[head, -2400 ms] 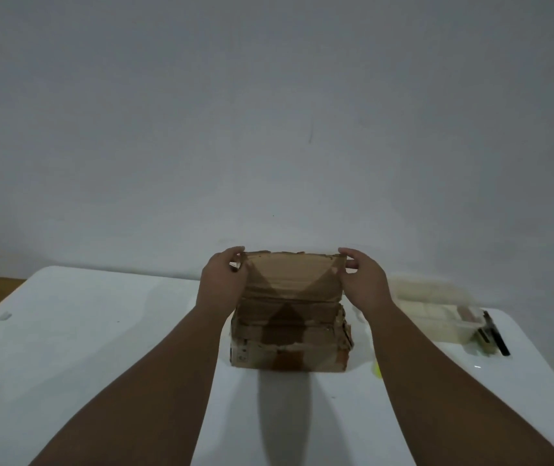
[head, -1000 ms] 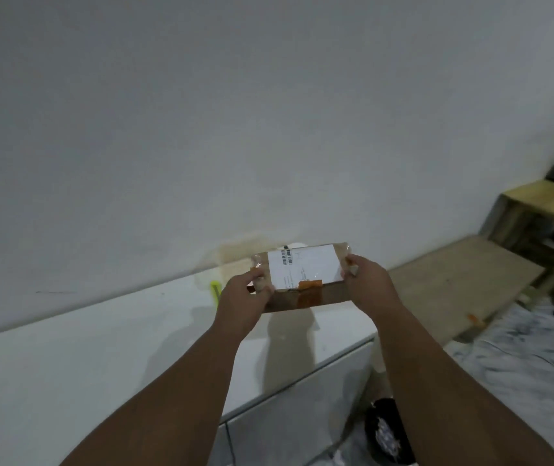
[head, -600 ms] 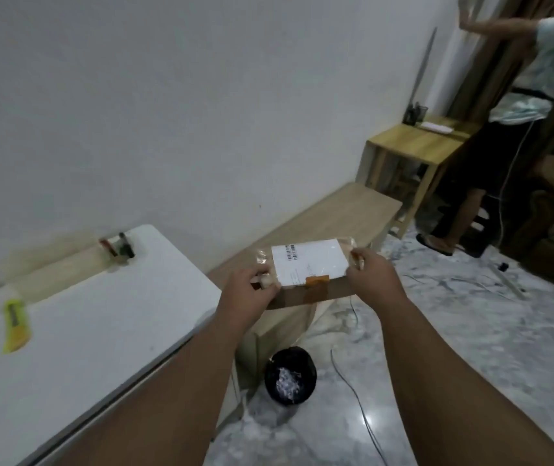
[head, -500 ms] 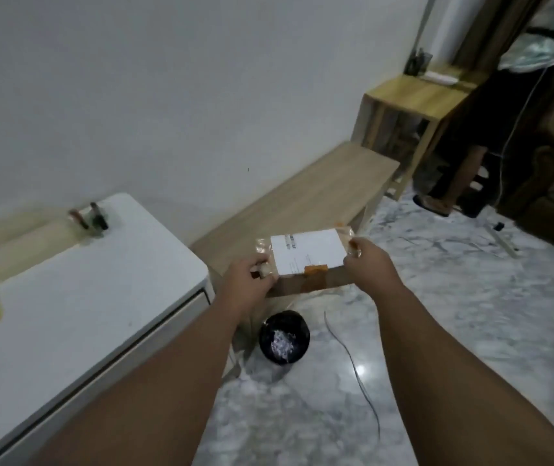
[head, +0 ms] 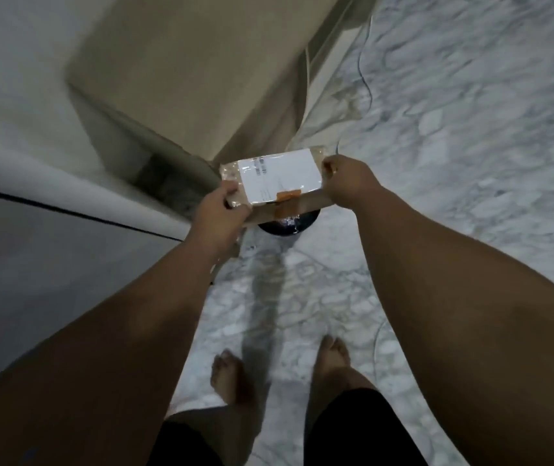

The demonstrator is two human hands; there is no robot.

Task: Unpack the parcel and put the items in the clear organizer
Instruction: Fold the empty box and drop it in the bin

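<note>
Evidently held level over the black bin [head: 285,225] for discarding: cardboard parcel [head: 275,183], white label [head: 280,178] up, gripped at its ends by left hand [head: 220,213] and right hand [head: 347,183], well above the marble floor [head: 453,146]. Clear organizer unseen.
</note>
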